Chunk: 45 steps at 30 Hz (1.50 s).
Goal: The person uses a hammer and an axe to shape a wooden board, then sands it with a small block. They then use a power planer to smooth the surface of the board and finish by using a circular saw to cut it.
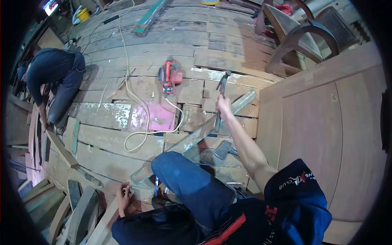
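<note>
My right hand (pixel 223 104) is wrapped round the handle of a claw hammer (pixel 223 83), raised with its head pointing away from me. Below it a long worn board (pixel 196 136) with greenish paint runs diagonally across the floor and passes by my bent knee. At the board's near end is my left hand (pixel 124 197), low beside my leg. Its fingers are curled together; whatever they may hold is too small to make out. A hatchet (pixel 223 150) lies on the floor below my right forearm.
A red power planer (pixel 168 77) with a pale cord (pixel 127 77) lies ahead on the plank floor. A large wooden panel (pixel 310 122) stands close on my right. Curved timber pieces (pixel 81 208) are heaped at left, near a crouching person (pixel 57 77). A wooden chair (pixel 310 36) is at upper right.
</note>
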Available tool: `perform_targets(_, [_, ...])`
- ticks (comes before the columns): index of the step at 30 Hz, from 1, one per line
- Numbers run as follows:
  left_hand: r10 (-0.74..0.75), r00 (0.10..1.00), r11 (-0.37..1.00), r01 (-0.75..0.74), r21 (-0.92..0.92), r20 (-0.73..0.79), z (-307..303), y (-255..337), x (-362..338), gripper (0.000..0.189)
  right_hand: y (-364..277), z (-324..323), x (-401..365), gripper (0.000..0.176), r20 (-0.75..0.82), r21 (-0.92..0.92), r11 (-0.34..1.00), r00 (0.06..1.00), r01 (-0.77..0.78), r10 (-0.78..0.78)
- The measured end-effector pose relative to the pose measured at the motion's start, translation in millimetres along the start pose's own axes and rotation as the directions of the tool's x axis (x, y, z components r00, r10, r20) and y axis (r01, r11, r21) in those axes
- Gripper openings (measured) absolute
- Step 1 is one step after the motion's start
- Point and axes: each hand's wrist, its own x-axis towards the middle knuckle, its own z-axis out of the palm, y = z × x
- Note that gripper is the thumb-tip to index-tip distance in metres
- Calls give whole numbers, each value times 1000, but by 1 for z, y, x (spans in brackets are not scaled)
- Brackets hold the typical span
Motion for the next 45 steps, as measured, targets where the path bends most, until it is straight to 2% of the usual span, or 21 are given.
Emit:
perform_targets(3, [-91,995,994,88,60,46,8,20,-7,24,-13,-12,55,32,-141,-91,996,990,-3,-10])
perform_targets(5, [-86,992,988,74,134,88,10,22,-10,21,-22,-20,75,37,-173,-167,986,984,23,-52])
perform_targets(7, [-148,985,978,132,164,91,7,23,-14,20,-22,-29,90,39,-193,-348,934,969,77,-152])
perform_targets(8, [-122,988,976,103,189,90,6,25,-16,19,-22,-35,98,40,-193,-434,895,960,102,-203])
perform_targets(11, [-88,996,995,87,49,23,9,18,-22,18,-13,-50,121,30,-107,-285,955,987,83,-118])
perform_targets(12, [-57,998,996,56,68,16,9,11,-18,20,-14,-53,121,24,-67,-170,985,997,23,-35])
perform_targets(15, [24,998,980,-14,197,-50,19,-5,-22,23,-8,-66,92,22,21,76,997,1000,4,-6])
perform_targets(16, [-78,997,984,77,160,-1,19,-2,-21,36,-10,-71,78,21,29,88,996,1000,-6,4])
perform_targets(19, [39,999,914,-27,405,-21,33,-3,-19,51,-18,-95,26,22,122,139,990,992,-5,-12])
perform_targets(20, [58,997,920,-76,384,58,35,4,-14,66,-23,-104,5,23,161,175,984,986,8,-36])
perform_targets(22, [147,985,847,-172,503,88,46,6,-9,72,-26,-120,-32,27,252,250,968,964,19,-84])
perform_targets(23, [193,975,799,-219,560,106,51,7,-5,75,-11,-135,-31,32,354,306,951,932,-35,-80])
perform_targets(25, [170,977,779,-214,590,129,62,20,1,81,-7,-142,-49,37,292,150,981,953,-123,74])
perform_targets(28, [199,962,664,-271,696,185,79,32,14,86,18,-154,-71,46,236,28,980,955,-195,183])
perform_targets(32, [169,977,522,-200,829,129,98,9,26,100,53,-162,-97,47,241,69,937,917,-342,317])
perform_targets(35, [157,980,494,-185,850,121,99,24,39,98,71,-164,-108,46,271,87,937,914,-337,303])
perform_targets(36, [221,969,537,-219,815,114,100,26,43,94,71,-165,-115,45,262,65,936,911,-346,318])
perform_targets(39, [349,910,459,-374,805,224,97,1,64,87,63,-150,-114,44,248,15,942,914,-336,322])
perform_targets(40, [257,934,569,-353,743,248,99,3,66,83,60,-146,-116,42,258,2,949,917,-315,304])
perform_targets(43, [328,918,585,-382,715,223,100,-12,69,82,59,-136,-120,41,244,-34,960,929,-279,279])
perform_targets(45, [309,928,603,-361,712,208,101,-15,66,80,65,-132,-126,41,212,-148,959,939,-242,270])
